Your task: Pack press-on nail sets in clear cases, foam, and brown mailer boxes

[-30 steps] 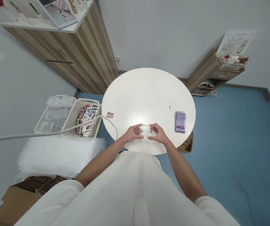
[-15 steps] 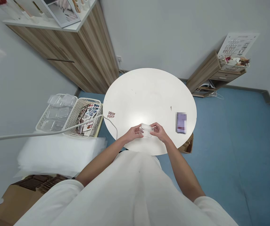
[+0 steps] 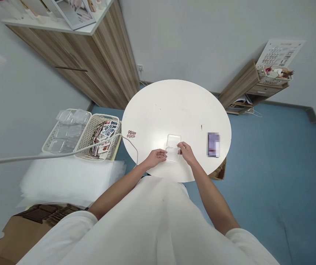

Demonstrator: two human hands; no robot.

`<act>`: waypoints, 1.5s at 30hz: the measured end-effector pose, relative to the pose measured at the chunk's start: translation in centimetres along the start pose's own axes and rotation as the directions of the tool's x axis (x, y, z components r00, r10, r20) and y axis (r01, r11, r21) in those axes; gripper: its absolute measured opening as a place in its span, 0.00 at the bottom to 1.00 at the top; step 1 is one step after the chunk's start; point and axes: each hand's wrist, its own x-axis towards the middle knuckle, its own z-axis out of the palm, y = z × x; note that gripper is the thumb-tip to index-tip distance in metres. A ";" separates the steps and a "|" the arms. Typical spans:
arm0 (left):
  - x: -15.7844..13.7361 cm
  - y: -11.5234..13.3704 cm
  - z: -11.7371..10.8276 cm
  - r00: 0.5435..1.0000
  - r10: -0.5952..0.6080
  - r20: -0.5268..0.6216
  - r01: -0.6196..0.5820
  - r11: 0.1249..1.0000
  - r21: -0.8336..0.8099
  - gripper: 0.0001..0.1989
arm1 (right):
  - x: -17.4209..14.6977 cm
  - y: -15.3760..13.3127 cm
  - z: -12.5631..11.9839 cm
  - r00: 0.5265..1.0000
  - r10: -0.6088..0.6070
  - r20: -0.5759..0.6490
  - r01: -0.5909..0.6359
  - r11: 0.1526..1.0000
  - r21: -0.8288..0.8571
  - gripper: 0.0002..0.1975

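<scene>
A clear plastic box (image 3: pixel 172 154) lies on the white oval table (image 3: pixel 174 106) close to my body, its hinged lid (image 3: pixel 173 140) folded back away from me. My left hand (image 3: pixel 158 157) grips the box's left side between thumb and fingers. On the opposite side, my right hand (image 3: pixel 185 151) pinches the box near the hinge. Nothing shows inside the box. A small sheet of pinkish-red press-on nails (image 3: pixel 131 134) lies by the table's left edge. Toward the right edge is a purple packet (image 3: pixel 213 144), blurred over.
Left of the table stand a basket of clear boxes (image 3: pixel 68 132) and a basket of nail sheets (image 3: pixel 102 136). A pale cable (image 3: pixel 91 146) crosses over them to the table. White sheets (image 3: pixel 72 180) are stacked nearer me. A wooden cabinet (image 3: pixel 113 59) stands behind.
The box's lid has swung up and back, so the box now lies opened out. My right hand has shifted slightly with the lid; my left hand stays on the left side.
</scene>
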 end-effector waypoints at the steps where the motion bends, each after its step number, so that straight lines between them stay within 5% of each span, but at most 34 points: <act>1: 0.0 0.0 0.0 1.000 0.005 0.002 -0.005 1.000 0.007 0.20 | 0.0 0.1 0.2 0.999 0.029 -0.021 -0.030 1.000 -0.009 0.20; 6: 0.1 0.1 -0.2 1.000 0.013 0.011 -0.013 1.000 0.021 0.19 | 0.1 0.2 0.7 0.991 0.132 -0.032 -0.130 0.989 0.067 0.22; 15: 0.3 -0.5 -0.5 0.999 -0.006 -0.032 0.007 0.999 0.034 0.20 | -1.9 1.4 1.1 0.993 0.104 -0.059 -0.096 0.987 0.127 0.23; 23: 0.3 -2.6 -0.5 0.990 -0.095 -0.104 0.105 0.990 0.096 0.19 | -5.9 5.2 3.3 0.989 0.050 -0.139 -0.063 0.994 -0.090 0.25; 34: 1.3 -3.8 0.4 0.977 -0.081 -0.198 0.144 0.932 0.333 0.14 | -5.0 7.0 4.0 0.974 0.084 -0.211 -0.125 0.975 -0.185 0.25; 45: 0.9 -3.7 1.2 0.966 -0.129 -0.225 0.216 0.880 0.423 0.21 | -5.2 7.1 4.2 0.962 0.150 -0.229 -0.203 0.953 -0.225 0.25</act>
